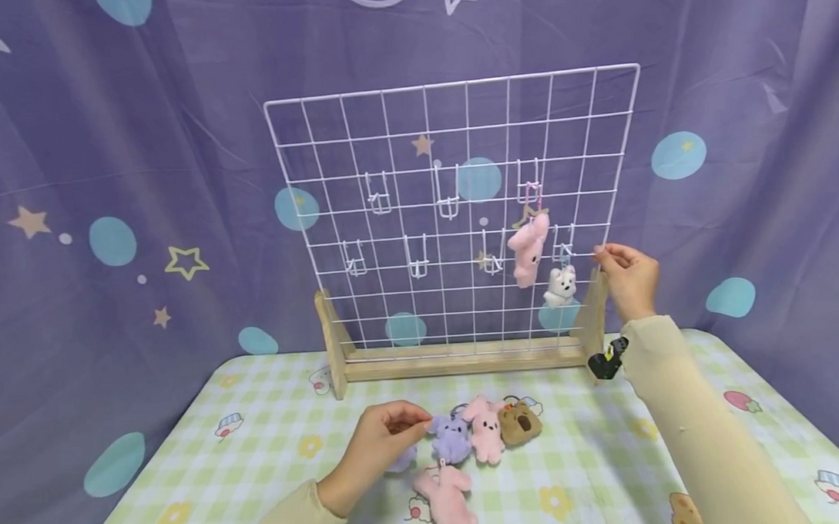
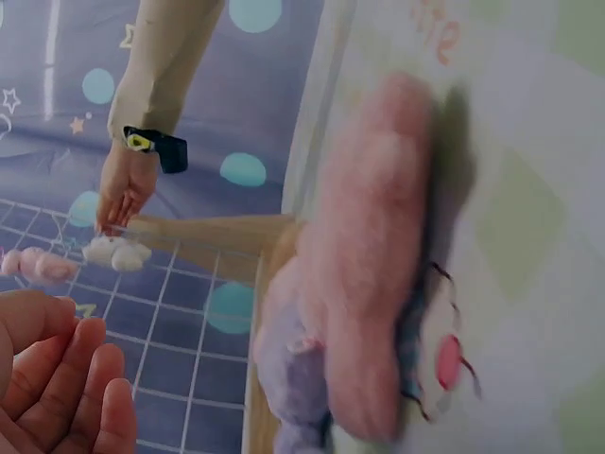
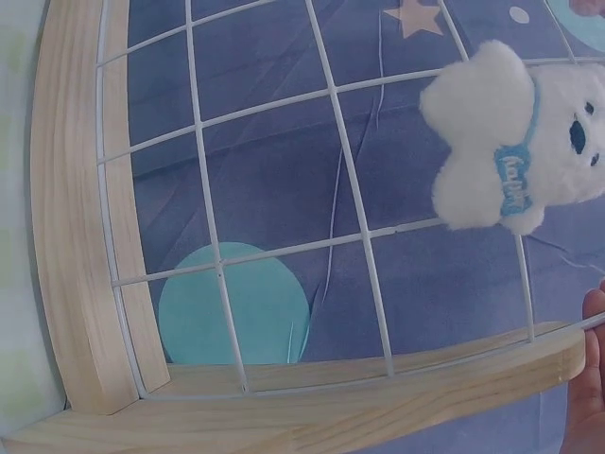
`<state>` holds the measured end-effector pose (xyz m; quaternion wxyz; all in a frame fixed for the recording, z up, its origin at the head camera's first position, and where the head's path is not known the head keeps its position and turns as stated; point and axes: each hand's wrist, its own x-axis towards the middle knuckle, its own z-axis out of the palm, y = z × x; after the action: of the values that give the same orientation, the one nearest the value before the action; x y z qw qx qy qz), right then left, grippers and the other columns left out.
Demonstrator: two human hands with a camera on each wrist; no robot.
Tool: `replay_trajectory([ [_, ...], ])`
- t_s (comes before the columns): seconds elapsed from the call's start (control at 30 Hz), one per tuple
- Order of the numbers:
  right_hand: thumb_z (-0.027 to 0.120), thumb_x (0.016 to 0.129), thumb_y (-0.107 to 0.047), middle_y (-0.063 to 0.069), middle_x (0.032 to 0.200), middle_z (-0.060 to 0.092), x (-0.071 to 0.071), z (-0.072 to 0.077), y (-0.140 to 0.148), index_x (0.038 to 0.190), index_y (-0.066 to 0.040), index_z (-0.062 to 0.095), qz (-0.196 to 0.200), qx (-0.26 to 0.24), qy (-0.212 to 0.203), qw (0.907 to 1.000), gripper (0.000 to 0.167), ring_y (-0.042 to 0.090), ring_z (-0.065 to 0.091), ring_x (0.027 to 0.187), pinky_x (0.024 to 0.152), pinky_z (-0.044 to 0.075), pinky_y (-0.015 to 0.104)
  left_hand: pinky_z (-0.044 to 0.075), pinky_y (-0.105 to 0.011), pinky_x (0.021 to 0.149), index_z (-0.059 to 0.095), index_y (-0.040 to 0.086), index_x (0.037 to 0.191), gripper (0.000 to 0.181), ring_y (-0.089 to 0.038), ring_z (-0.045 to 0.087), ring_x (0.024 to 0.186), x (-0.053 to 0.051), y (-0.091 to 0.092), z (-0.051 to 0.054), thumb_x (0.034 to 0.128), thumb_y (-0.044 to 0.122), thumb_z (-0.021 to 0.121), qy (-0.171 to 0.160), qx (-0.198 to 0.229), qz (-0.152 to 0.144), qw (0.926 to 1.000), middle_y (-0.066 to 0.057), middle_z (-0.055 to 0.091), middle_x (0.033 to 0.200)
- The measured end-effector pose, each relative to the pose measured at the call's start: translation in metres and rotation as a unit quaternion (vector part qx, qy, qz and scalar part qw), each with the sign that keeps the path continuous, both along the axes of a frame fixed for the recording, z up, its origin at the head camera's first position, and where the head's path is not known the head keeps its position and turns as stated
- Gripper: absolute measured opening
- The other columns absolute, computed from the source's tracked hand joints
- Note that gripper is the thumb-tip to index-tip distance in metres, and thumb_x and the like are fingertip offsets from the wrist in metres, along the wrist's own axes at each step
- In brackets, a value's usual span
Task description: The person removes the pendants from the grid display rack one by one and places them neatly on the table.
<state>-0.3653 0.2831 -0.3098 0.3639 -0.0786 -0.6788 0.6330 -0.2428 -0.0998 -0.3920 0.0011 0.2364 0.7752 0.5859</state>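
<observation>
My right hand [image 1: 631, 278] pinches the right edge wire of a white grid panel [image 1: 455, 84]. Beside those fingers, a white plush bear [image 1: 562, 288] with a blue ribbon hangs from a hook. A pink plush rabbit [image 1: 529, 252] hangs up and left of it. Over the table my left hand [image 1: 380, 441] is loosely curled, with nothing visible between thumb and fingers. Close to its fingertips lies a purple plush [image 1: 452, 440]; another purple plush [image 1: 402, 461] is partly hidden behind the hand. A pink plush [image 2: 378, 255] lies nearest me.
A wooden stand [image 1: 465, 365] holds the panel upright at the table's back. Several wire hooks [image 1: 448, 207] hang on the grid. Another pink plush [image 1: 486, 433] and a brown bear plush [image 1: 519, 426] lie on the checked tablecloth [image 1: 272, 421]. A patterned curtain [image 1: 145, 148] hangs behind.
</observation>
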Motion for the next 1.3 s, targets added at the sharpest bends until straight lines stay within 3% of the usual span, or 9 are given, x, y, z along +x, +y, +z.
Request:
replay_trajectory([
  [0.3,0.068,0.087,-0.016,-0.026,0.064,0.061,0.003,0.001,0.0,0.096,0.001,0.068,-0.003,0.01,0.0,0.9999,0.02,0.0,0.063,0.069,0.062,0.047,0.01,0.051,-0.021,0.067,0.066,-0.006,0.096,0.019,-0.007,0.061,0.072,-0.008,0.036,0.014,0.0864,0.01,0.067,0.007,0.023,-0.035,0.9991,-0.02,0.068,0.092],
  [0.47,0.068,0.087,-0.017,-0.027,0.063,0.061,0.003,-0.001,-0.002,0.096,0.0,0.068,-0.008,0.013,-0.004,0.9999,0.019,-0.001,0.062,0.069,0.062,0.046,0.01,0.051,-0.021,0.069,0.068,-0.001,0.097,0.017,-0.008,0.061,0.076,-0.011,0.056,0.026,0.086,0.013,0.068,0.003,0.031,-0.012,0.9994,-0.011,0.069,0.092],
  [0.63,0.068,0.087,-0.016,-0.026,0.063,0.061,0.003,-0.003,-0.003,0.091,-0.005,0.068,-0.003,0.008,-0.009,0.9999,0.012,-0.002,0.062,0.067,0.061,0.047,0.01,0.051,-0.023,0.071,0.07,0.004,0.096,0.014,-0.009,0.062,0.077,-0.02,0.074,0.039,0.0859,0.013,0.069,0.028,0.046,-0.001,0.9985,-0.011,0.07,0.092],
  [1.0,0.068,0.087,-0.019,-0.024,0.063,0.062,0.005,0.002,0.001,0.09,-0.007,0.068,-0.002,0.002,-0.012,0.9999,0.012,-0.001,0.062,0.068,0.059,0.046,0.009,0.051,-0.021,0.067,0.071,0.004,0.096,0.017,-0.007,0.062,0.073,-0.052,0.119,0.075,0.0846,0.016,0.071,0.09,0.109,0.018,0.9898,-0.008,0.071,0.089],
  [1.13,0.069,0.087,-0.018,-0.025,0.063,0.062,0.004,0.002,0.002,0.087,-0.011,0.068,0.001,0.003,-0.011,0.9999,0.007,-0.001,0.062,0.067,0.059,0.046,0.009,0.049,-0.019,0.065,0.071,0.002,0.096,0.016,-0.006,0.061,0.071,-0.066,0.128,0.091,0.0849,0.014,0.071,0.117,0.126,0.019,0.9849,-0.012,0.071,0.088],
  [1.3,0.069,0.087,-0.017,-0.026,0.062,0.061,0.004,0.002,-0.001,0.092,-0.005,0.068,-0.002,0.008,-0.01,0.9999,0.013,-0.002,0.063,0.068,0.06,0.046,0.009,0.048,-0.017,0.064,0.07,-0.003,0.095,0.014,-0.003,0.06,0.07,-0.082,0.138,0.116,0.085,0.007,0.069,0.154,0.139,0.027,0.978,-0.017,0.07,0.089],
])
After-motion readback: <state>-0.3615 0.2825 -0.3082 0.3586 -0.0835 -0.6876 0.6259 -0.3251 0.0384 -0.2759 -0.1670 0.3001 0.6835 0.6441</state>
